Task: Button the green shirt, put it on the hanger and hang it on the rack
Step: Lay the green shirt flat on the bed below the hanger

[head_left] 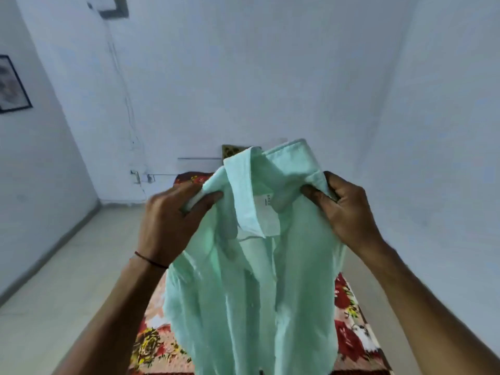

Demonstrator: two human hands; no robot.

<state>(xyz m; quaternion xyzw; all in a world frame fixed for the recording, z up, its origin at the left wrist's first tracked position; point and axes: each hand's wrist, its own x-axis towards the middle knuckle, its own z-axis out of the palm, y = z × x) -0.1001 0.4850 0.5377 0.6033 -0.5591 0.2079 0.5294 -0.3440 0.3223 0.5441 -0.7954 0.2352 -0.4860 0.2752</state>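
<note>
The pale green shirt point(251, 293) hangs in the air in front of me, its collar at the top and its front open, with a white label showing inside. My left hand point(173, 220) pinches the shirt's left shoulder beside the collar. On the other side, my right hand point(343, 209) grips the collar edge. The shirt's body drapes down over the bed and out of the frame at the bottom. No hanger or rack is in view.
A bed with a red flowered cover point(349, 320) lies under the shirt, running away from me to a patterned pillow point(232, 150) at the white back wall. Pale tiled floor point(67, 280) lies to the left. A framed picture point(12, 85) hangs on the left wall.
</note>
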